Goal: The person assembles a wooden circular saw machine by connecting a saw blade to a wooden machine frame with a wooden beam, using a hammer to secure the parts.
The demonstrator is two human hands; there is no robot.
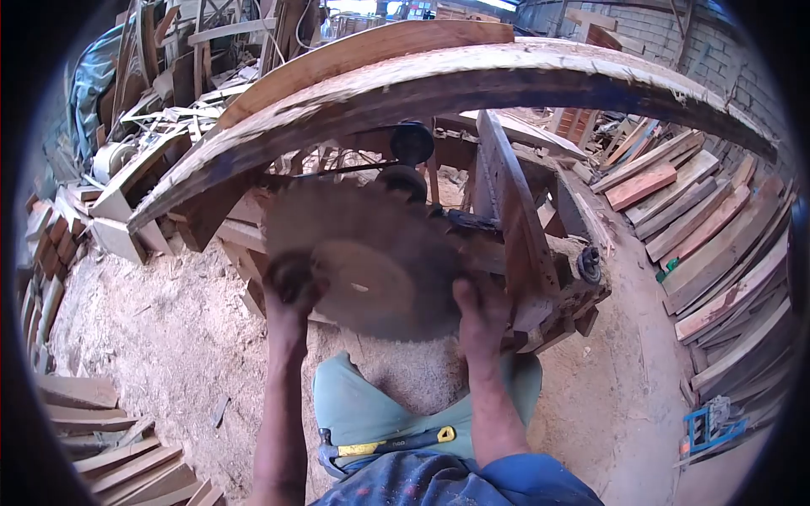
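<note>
A large round circular saw blade [371, 291] with a toothed rim and a small centre hole is held up in front of me, blurred by motion. My left hand [291, 291] is closed at its left side, fingers smeared dark. At the right edge, my right hand [483, 316] grips the blade with the thumb on its near face. Behind it are the pulleys [412, 143] and wooden frame [515, 202] of a saw bench. A yellow and black hammer [388, 443] lies across my lap.
A thick tilted wooden tabletop [472, 72] arches over the bench frame. Stacked boards [709, 219] line the right side, and more timber [135, 464] lies at lower left. Sawdust [169, 320] covers the floor. A blue metal frame [713, 430] stands at lower right.
</note>
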